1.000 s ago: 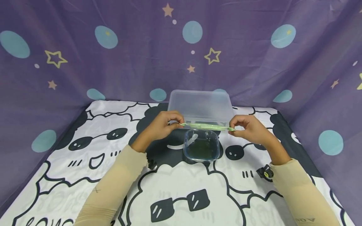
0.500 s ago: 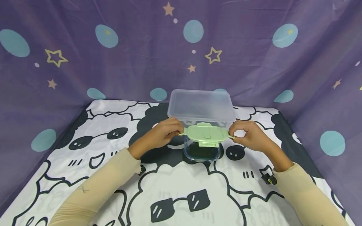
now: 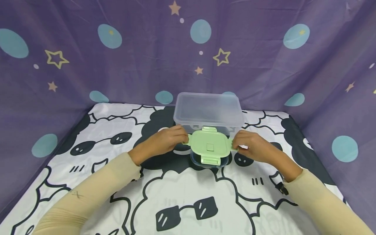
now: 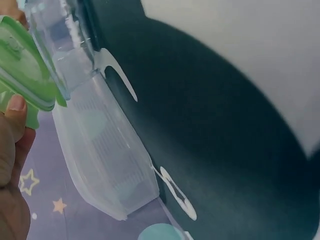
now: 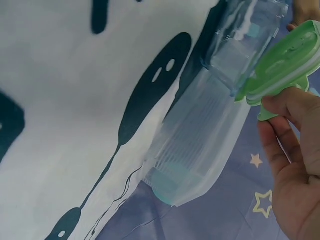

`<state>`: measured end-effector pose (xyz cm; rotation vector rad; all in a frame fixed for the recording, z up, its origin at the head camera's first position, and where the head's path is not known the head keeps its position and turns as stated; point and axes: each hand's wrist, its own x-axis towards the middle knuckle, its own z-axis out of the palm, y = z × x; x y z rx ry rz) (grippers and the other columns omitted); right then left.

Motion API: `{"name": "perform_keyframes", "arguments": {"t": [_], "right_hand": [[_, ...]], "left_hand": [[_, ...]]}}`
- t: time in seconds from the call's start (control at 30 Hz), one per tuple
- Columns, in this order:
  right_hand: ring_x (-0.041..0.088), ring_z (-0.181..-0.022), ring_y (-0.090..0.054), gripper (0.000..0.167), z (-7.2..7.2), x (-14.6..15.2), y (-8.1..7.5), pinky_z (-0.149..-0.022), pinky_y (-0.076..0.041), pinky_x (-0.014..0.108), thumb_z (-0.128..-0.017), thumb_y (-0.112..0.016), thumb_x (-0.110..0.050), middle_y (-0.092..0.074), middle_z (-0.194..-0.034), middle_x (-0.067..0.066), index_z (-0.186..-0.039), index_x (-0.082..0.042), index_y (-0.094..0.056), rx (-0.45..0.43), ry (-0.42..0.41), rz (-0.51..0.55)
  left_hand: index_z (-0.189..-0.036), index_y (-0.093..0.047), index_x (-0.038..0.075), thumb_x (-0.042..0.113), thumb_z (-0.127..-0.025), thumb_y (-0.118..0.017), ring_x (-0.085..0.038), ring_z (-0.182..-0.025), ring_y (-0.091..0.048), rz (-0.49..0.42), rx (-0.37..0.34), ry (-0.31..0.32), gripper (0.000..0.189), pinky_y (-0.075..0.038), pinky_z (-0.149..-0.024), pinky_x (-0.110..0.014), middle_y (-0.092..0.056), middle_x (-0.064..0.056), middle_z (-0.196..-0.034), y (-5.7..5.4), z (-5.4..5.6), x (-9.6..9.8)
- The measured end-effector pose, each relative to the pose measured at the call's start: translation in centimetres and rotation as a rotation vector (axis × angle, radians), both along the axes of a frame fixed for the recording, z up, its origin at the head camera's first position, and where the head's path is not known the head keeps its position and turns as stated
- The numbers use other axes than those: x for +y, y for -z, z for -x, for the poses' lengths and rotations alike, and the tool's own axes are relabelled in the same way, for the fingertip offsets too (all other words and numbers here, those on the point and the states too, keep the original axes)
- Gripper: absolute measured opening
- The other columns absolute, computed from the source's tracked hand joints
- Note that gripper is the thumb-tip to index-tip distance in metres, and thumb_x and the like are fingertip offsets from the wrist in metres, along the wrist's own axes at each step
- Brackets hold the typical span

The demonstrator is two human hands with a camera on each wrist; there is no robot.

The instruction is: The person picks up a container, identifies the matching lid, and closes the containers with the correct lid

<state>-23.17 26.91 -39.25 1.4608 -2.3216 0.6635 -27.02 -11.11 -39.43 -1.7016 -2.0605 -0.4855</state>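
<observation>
A green lid (image 3: pixel 209 142) with side flaps is held over a clear glass food container (image 3: pixel 195 160), covering most of its opening in the head view. The left hand (image 3: pixel 167 141) pinches the lid's left flap between thumb and fingers. On the other side, the right hand (image 3: pixel 255 145) pinches the right flap. Both wrist views show the lid's underside tilted above the glass container (image 4: pixel 62 45), a gap showing on its near side. In the right wrist view, thumb and fingers of the right hand (image 5: pixel 295 130) grip a green flap.
Directly behind the glass container stands a larger translucent plastic box (image 3: pixel 208 109). The table wears a black-and-white cartoon cloth (image 3: pixel 188 189). A purple curtain (image 3: pixel 141 58) with stars and dots hangs at the back and sides.
Both hands bring the green lid down and toward the person, turning it from edge-on to nearly flat over the glass container. The translucent box stays in place.
</observation>
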Motion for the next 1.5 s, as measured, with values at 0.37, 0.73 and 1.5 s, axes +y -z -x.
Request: {"name": "perform_keyframes", "arguments": {"t": [0.37,0.73,1.5], "right_hand": [[0.014,-0.092,-0.061,0.037,0.10,-0.33,0.36,-0.077,-0.056,0.029,-0.067,-0.086,0.014,-0.068,-0.092,-0.005,-0.087,-0.012,-0.070,0.109,-0.003,-0.131],[0.019,-0.094,-0.061,0.033,-0.50,-0.63,0.38,-0.083,-0.056,0.034,-0.070,-0.085,0.009,-0.070,-0.092,-0.004,-0.090,-0.012,-0.070,0.246,-0.010,-0.281],[0.017,-0.090,-0.058,0.033,-0.63,-0.82,0.83,-0.081,-0.052,0.031,-0.071,-0.064,0.017,-0.065,-0.087,-0.005,-0.084,-0.014,-0.064,0.342,-0.021,-0.312]], "left_hand": [[-0.102,-0.070,0.014,-0.006,-0.090,-0.071,-0.014,-0.099,-0.058,0.152,0.184,-0.007,0.024,-0.053,-0.082,-0.022,-0.066,0.005,-0.105,-0.07,-0.37,-0.06],[-0.107,-0.072,0.011,0.001,-0.091,-0.072,-0.017,-0.099,-0.057,0.238,0.271,0.036,0.019,-0.052,-0.086,-0.026,-0.066,0.001,-0.107,-0.16,-0.34,0.16],[-0.100,-0.071,0.010,0.003,-0.093,-0.072,-0.016,-0.088,-0.052,0.317,0.350,0.037,0.010,-0.049,-0.077,-0.025,-0.063,0.000,-0.098,-0.43,-0.78,0.46]]}}
